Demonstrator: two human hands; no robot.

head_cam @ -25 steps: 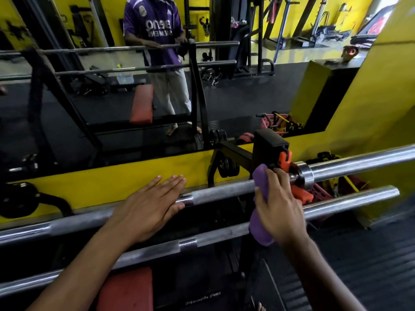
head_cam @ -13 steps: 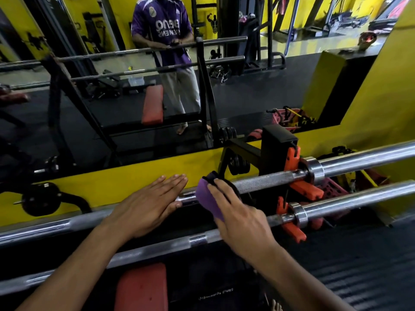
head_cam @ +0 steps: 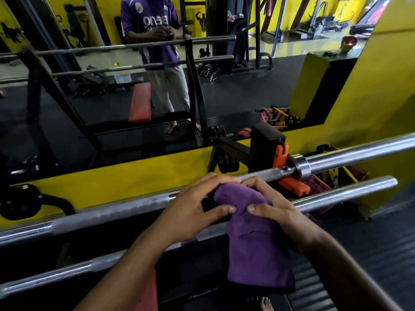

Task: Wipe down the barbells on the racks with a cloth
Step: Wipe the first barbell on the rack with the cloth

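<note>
Two steel barbells lie across the rack in front of me. The upper barbell (head_cam: 107,215) runs from lower left to upper right through an orange hook (head_cam: 280,157). The lower barbell (head_cam: 350,193) sits below and nearer. A purple cloth (head_cam: 253,241) is draped over the upper bar and hangs down in front of the lower one. My left hand (head_cam: 193,203) and my right hand (head_cam: 272,208) both grip the cloth's top where it wraps the upper bar, fingertips almost meeting. The bar under the cloth is hidden.
A black rack upright (head_cam: 266,142) with orange hooks stands just right of my hands. Behind the bars runs a yellow ledge (head_cam: 112,182) with a wall mirror above it, reflecting a person in a purple shirt. A red bench pad (head_cam: 146,292) lies below.
My left hand left its flat rest on the upper bar and moved right to take the cloth. My right hand slid the cloth left along the bar, away from the orange hook.
</note>
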